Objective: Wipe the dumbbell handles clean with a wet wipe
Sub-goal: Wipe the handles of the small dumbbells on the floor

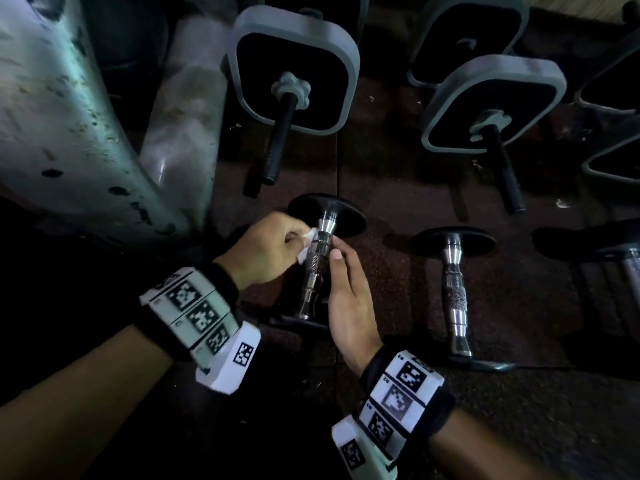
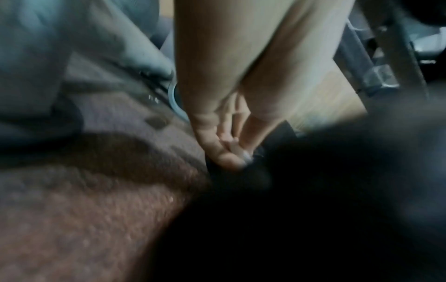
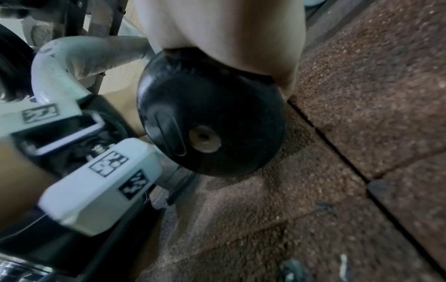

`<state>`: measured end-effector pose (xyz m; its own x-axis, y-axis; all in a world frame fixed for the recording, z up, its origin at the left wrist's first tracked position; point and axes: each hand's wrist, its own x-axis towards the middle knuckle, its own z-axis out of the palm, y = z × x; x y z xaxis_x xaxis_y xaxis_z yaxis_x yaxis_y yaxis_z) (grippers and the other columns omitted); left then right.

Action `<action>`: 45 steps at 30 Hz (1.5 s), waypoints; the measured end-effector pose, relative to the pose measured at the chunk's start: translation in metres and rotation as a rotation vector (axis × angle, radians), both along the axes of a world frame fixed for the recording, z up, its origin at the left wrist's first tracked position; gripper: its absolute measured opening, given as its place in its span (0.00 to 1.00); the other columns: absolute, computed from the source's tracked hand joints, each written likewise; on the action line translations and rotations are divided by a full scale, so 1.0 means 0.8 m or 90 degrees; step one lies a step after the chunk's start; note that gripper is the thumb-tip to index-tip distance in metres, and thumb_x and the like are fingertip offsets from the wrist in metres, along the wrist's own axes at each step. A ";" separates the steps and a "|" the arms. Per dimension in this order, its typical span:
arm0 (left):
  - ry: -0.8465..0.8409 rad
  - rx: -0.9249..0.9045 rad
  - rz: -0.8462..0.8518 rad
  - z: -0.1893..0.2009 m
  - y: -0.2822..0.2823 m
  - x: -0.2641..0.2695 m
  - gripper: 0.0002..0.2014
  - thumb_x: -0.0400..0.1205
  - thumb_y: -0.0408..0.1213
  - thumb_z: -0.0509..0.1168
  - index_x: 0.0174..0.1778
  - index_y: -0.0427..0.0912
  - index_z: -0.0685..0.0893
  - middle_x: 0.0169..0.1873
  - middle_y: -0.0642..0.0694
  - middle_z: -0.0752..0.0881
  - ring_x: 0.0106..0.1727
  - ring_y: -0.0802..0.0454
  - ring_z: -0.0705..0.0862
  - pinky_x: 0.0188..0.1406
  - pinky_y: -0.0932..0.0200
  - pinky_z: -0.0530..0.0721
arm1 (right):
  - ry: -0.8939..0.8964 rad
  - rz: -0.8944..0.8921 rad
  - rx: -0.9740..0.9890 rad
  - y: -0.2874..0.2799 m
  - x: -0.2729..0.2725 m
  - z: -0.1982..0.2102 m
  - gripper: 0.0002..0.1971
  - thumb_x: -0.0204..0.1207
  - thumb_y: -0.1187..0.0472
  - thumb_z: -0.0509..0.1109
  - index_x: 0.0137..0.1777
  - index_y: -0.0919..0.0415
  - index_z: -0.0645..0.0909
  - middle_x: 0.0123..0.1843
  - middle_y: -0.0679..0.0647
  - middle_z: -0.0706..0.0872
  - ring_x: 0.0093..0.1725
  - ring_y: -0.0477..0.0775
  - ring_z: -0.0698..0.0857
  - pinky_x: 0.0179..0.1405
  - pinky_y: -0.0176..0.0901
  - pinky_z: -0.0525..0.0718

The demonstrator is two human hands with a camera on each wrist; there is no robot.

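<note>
A white wet wipe (image 1: 308, 244) is pinched in the curled fingers of the left hand (image 1: 266, 251) and pressed against the knurled chrome handle (image 1: 317, 268) of a black round-plated dumbbell (image 1: 329, 216) lying on speckled rubber floor tiles (image 1: 398, 289). The right hand (image 1: 349, 299) is laid flat along the handle's other side, fingers straight and relaxed, thumb tip touching the metal.

Pale curved frame (image 1: 69, 133) left; brown rubber floor (image 1: 398, 271).
</note>
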<state>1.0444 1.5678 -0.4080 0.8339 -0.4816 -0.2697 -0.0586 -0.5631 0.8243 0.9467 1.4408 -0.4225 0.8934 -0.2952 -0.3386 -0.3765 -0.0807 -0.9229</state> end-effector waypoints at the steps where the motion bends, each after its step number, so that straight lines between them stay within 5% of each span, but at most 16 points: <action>1: 0.000 0.028 -0.024 0.002 0.007 -0.008 0.18 0.84 0.36 0.67 0.26 0.48 0.81 0.25 0.53 0.85 0.29 0.63 0.80 0.40 0.55 0.82 | -0.001 -0.002 -0.002 -0.002 -0.001 -0.001 0.31 0.75 0.27 0.53 0.74 0.35 0.75 0.73 0.46 0.81 0.75 0.45 0.77 0.80 0.57 0.72; 5: 0.152 0.104 -0.116 0.001 0.030 -0.042 0.10 0.82 0.35 0.70 0.35 0.45 0.90 0.34 0.54 0.91 0.37 0.65 0.86 0.43 0.63 0.82 | -0.006 -0.002 0.006 -0.008 -0.002 -0.003 0.30 0.75 0.29 0.53 0.74 0.37 0.76 0.73 0.43 0.80 0.74 0.43 0.77 0.79 0.56 0.73; 10: 0.208 -0.088 0.049 -0.014 0.003 -0.022 0.08 0.86 0.24 0.62 0.49 0.28 0.87 0.35 0.42 0.85 0.31 0.63 0.80 0.34 0.69 0.78 | -0.026 -0.003 0.029 -0.007 -0.001 0.000 0.26 0.81 0.39 0.54 0.76 0.44 0.76 0.72 0.42 0.82 0.73 0.40 0.77 0.80 0.52 0.72; 13: 0.173 -0.125 0.066 -0.013 -0.009 -0.007 0.10 0.88 0.28 0.61 0.56 0.34 0.88 0.40 0.43 0.87 0.38 0.61 0.81 0.37 0.72 0.79 | -0.033 -0.003 0.017 -0.007 0.000 -0.002 0.26 0.81 0.39 0.54 0.76 0.44 0.76 0.73 0.41 0.81 0.74 0.39 0.76 0.81 0.51 0.70; 16: 0.167 -0.108 0.044 -0.008 0.001 -0.016 0.10 0.87 0.30 0.62 0.46 0.41 0.89 0.33 0.46 0.84 0.34 0.61 0.79 0.33 0.70 0.77 | -0.025 -0.002 0.010 -0.008 -0.002 -0.006 0.27 0.79 0.35 0.53 0.75 0.40 0.75 0.74 0.41 0.79 0.75 0.40 0.75 0.82 0.52 0.70; 19: 0.253 -0.022 -0.088 -0.005 0.023 -0.032 0.11 0.81 0.34 0.64 0.34 0.36 0.86 0.28 0.47 0.82 0.31 0.59 0.76 0.32 0.67 0.73 | -0.023 0.000 0.007 -0.011 -0.003 -0.007 0.27 0.80 0.35 0.53 0.76 0.39 0.75 0.75 0.41 0.78 0.76 0.39 0.74 0.82 0.52 0.69; 22: 0.300 -0.006 -0.092 -0.004 0.019 -0.034 0.10 0.82 0.22 0.61 0.37 0.31 0.85 0.26 0.47 0.80 0.26 0.61 0.74 0.28 0.68 0.70 | -0.026 -0.004 0.015 -0.013 -0.004 -0.007 0.22 0.86 0.41 0.54 0.76 0.41 0.76 0.75 0.41 0.78 0.75 0.39 0.74 0.82 0.52 0.69; 28: 0.214 -0.109 0.095 -0.006 -0.022 0.015 0.10 0.88 0.26 0.59 0.51 0.31 0.86 0.32 0.50 0.80 0.32 0.63 0.77 0.29 0.74 0.74 | -0.044 -0.010 0.004 -0.007 -0.001 -0.009 0.28 0.80 0.34 0.54 0.76 0.41 0.76 0.75 0.40 0.79 0.76 0.38 0.74 0.82 0.52 0.68; 35: 0.109 -0.034 0.074 0.003 0.006 -0.004 0.08 0.85 0.27 0.64 0.49 0.33 0.89 0.24 0.55 0.86 0.28 0.67 0.82 0.31 0.76 0.77 | -0.035 0.006 0.022 -0.010 -0.003 -0.008 0.31 0.77 0.30 0.53 0.77 0.38 0.73 0.76 0.41 0.78 0.76 0.39 0.74 0.82 0.53 0.69; 41: 0.127 -0.059 0.034 -0.003 -0.006 -0.021 0.11 0.87 0.26 0.60 0.50 0.34 0.90 0.37 0.43 0.89 0.34 0.63 0.81 0.37 0.71 0.78 | -0.031 0.013 0.015 -0.008 -0.002 -0.006 0.32 0.76 0.29 0.52 0.77 0.38 0.73 0.76 0.43 0.79 0.77 0.42 0.75 0.82 0.54 0.69; 45: 0.077 0.006 0.040 -0.001 0.016 -0.032 0.10 0.84 0.29 0.65 0.48 0.40 0.92 0.37 0.46 0.92 0.33 0.62 0.86 0.44 0.63 0.84 | -0.025 0.016 0.016 -0.013 -0.004 -0.009 0.30 0.76 0.29 0.52 0.76 0.36 0.73 0.76 0.43 0.79 0.77 0.43 0.75 0.82 0.55 0.69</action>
